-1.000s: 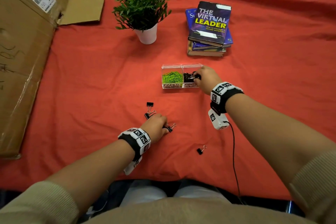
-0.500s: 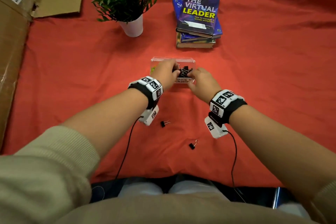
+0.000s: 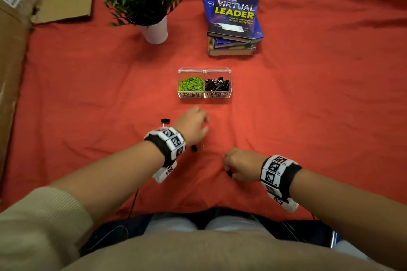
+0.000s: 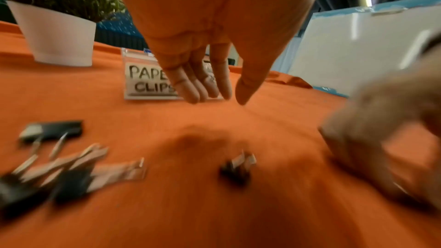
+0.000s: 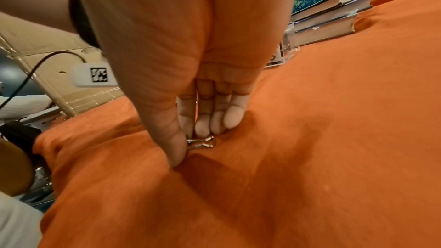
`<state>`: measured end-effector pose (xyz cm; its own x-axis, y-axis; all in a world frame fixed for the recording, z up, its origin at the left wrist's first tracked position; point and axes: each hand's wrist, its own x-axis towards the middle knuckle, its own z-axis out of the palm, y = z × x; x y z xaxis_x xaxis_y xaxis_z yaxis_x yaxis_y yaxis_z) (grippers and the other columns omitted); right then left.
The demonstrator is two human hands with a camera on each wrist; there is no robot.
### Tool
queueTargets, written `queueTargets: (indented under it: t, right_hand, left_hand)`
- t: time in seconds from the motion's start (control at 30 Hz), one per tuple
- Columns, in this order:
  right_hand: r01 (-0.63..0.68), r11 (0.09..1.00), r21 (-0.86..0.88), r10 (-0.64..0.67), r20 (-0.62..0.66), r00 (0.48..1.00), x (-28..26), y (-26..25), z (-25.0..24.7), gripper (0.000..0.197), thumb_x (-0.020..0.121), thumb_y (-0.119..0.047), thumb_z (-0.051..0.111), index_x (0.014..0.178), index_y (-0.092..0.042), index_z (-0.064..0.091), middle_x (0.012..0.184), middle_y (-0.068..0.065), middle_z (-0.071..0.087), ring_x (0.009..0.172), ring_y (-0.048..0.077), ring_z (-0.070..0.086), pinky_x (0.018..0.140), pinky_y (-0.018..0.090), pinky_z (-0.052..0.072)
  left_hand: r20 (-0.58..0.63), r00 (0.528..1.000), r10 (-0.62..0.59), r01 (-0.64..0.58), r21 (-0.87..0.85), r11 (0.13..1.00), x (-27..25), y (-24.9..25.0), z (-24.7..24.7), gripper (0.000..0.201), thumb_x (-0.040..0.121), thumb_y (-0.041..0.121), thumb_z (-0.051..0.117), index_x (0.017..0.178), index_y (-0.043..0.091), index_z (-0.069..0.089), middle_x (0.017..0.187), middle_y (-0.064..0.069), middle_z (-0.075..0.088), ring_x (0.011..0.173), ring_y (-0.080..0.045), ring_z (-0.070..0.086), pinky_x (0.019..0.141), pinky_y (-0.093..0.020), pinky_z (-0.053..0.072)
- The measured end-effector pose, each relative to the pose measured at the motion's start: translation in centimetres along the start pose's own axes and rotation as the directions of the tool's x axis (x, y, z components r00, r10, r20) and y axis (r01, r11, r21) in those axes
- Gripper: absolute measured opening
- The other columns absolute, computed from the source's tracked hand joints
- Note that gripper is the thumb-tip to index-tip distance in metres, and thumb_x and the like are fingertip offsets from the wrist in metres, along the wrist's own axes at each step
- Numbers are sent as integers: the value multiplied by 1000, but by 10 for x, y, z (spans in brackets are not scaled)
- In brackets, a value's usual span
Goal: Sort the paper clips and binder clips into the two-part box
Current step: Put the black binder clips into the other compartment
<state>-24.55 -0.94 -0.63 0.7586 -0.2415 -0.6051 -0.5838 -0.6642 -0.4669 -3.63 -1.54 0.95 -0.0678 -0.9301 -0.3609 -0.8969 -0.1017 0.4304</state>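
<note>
The clear two-part box (image 3: 204, 96) holds green paper clips (image 3: 191, 86) in its left part and black binder clips (image 3: 217, 85) in its right part. My left hand (image 3: 198, 121) hovers just in front of the box with straight fingers (image 4: 190, 91) and holds nothing. Loose binder clips lie around it: one at its left (image 3: 165, 121), a small one (image 3: 194, 148) (image 4: 236, 167) under the wrist, and others (image 4: 71, 182) in the left wrist view. Nearer me, my right hand (image 3: 229, 170) pinches a small binder clip (image 5: 203, 142) that lies on the cloth.
A potted plant (image 3: 143, 2) and a stack of books (image 3: 233, 20) stand behind the box on the red cloth (image 3: 308, 105). Flat cardboard (image 3: 13, 72) lies along the left edge. Wrist-camera cables hang toward my lap.
Both hands have drawn back from the box toward me. The left hand now hovers over the loose clips, and the right hand has come down and pinched a small clip.
</note>
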Motion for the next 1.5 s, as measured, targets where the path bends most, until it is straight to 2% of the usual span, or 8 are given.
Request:
queueTargets:
  t: [0.2, 0.43, 0.63, 0.97, 1.17, 1.27, 1.37, 1.5]
  right_hand:
    - [-19, 997, 73, 21, -26, 999, -2, -3, 4, 12, 74, -11, 60, 86, -13, 57, 90, 6, 63, 87, 24, 57, 71, 30, 41]
    - [-91, 853, 513, 252, -252, 934, 29, -7, -39, 16, 82, -5, 63, 97, -7, 65, 75, -3, 57, 60, 4, 49, 60, 11, 39]
    - [-71, 747, 660, 326, -272, 905, 85, -33, -69, 8, 86, -7, 60, 80, -12, 62, 62, -3, 57, 47, 1, 54, 54, 18, 47]
    - [-153, 950, 272, 233, -294, 927, 143, -80, -47, 36, 75, -28, 75, 101, -6, 60, 114, 17, 57, 113, 29, 50, 91, 31, 39]
    - [-182, 950, 253, 248, -260, 933, 136, -81, -40, 16, 86, -20, 61, 73, -22, 53, 112, 18, 60, 116, 29, 52, 92, 30, 39]
    - [-207, 907, 367, 314, -263, 912, 128, -76, -43, 5, 83, -13, 60, 80, -17, 60, 101, 12, 68, 98, 27, 63, 81, 30, 46]
    - [-185, 832, 524, 395, -324, 860, 115, -59, -60, 9, 83, -9, 61, 91, -10, 66, 95, 9, 71, 79, 18, 61, 67, 22, 42]
    - [-150, 782, 605, 553, -562, 615, 96, -16, -119, 14, 87, -6, 57, 98, -10, 64, 96, 9, 69, 84, 24, 64, 69, 21, 42]
  left_hand:
    - [152, 986, -65, 54, 75, 996, -41, -16, 37, 24, 84, 29, 63, 104, 16, 58, 111, -7, 52, 109, -28, 55, 92, -39, 47]
    - [64, 995, -81, 76, 74, 994, -52, -18, 48, 26, 86, 22, 55, 108, 8, 52, 113, -10, 50, 108, -32, 54, 89, -42, 47]
    - [-131, 959, -249, 228, -157, 961, -66, -64, 20, 22, 88, 19, 54, 105, 6, 58, 113, -12, 46, 98, -33, 57, 92, -39, 46]
    - [-171, 920, -353, 316, -210, 925, -68, -100, 8, 23, 88, 15, 58, 109, 5, 63, 110, -13, 56, 107, -29, 56, 96, -33, 40]
    - [-118, 935, -333, 309, -185, 933, -64, -93, 14, 27, 85, 19, 62, 109, 6, 60, 112, -14, 51, 106, -31, 55, 96, -37, 42]
    - [-118, 935, -336, 314, -172, 934, -62, -95, 15, 27, 83, 19, 66, 106, 8, 59, 112, -12, 53, 106, -30, 55, 96, -37, 43]
    - [-110, 935, -336, 317, -157, 935, -62, -96, 12, 25, 83, 19, 64, 106, 11, 58, 112, -10, 54, 107, -29, 56, 96, -37, 44]
    - [-112, 939, -326, 310, -143, 940, -62, -94, 9, 26, 83, 16, 58, 108, 9, 58, 112, -11, 55, 107, -30, 57, 95, -38, 45]
